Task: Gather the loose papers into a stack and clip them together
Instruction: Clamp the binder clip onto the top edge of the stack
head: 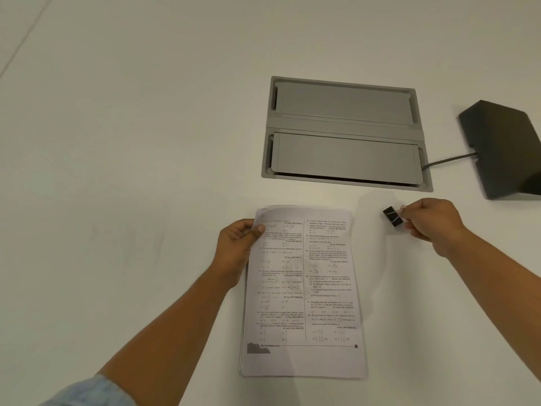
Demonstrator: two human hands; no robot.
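My right grip (430, 221) pinches the silver wire handles of a black binder clip (393, 215), right of centre in the frame. The clip's mouth points left toward the stack and is closed. My left grip (237, 247) holds the stack of papers (304, 288) by its upper left corner, thumb on the printed top sheet and fingers curled under. The stack sits in the lower centre of the frame, well apart from the clip. Whether it lies flat on the white table (117, 171) or is raised a little, I cannot tell. Its lower left edge looks slightly fanned, so the sheets may not be square. If I clip now, the clip could bite only some sheets, or lock them in crooked. My hold on the handles is by the fingertips alone, and pressing them apart could let the clip slip and snap away. Beyond the stack a grey cable hatch (345, 133) is set into the table, and a dark block (503, 148) with a cord (448, 161) sits at the right edge.
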